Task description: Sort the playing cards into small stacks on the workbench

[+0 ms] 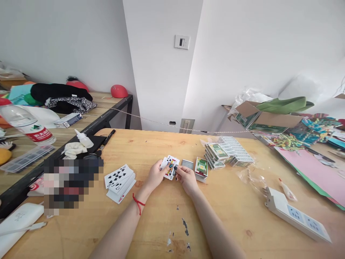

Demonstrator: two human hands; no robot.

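Note:
My left hand (155, 176) and my right hand (185, 178) meet over the wooden table (151, 223), and both pinch a small fan of playing cards (169, 166) with a jack on top. A red string circles my left wrist. To the left of my hands lies a spread pile of cards (120, 181), a ten of spades uppermost. Just right of my hands stand a small grey box (187, 164) and a green card box (201, 167).
Stacks of green card boxes (223, 153) sit behind at the right. A white power strip (296, 216) lies at the right edge, a glue bottle (83, 138) and a water bottle (25, 124) at the left. Cardboard boxes and coloured paper fill the far right.

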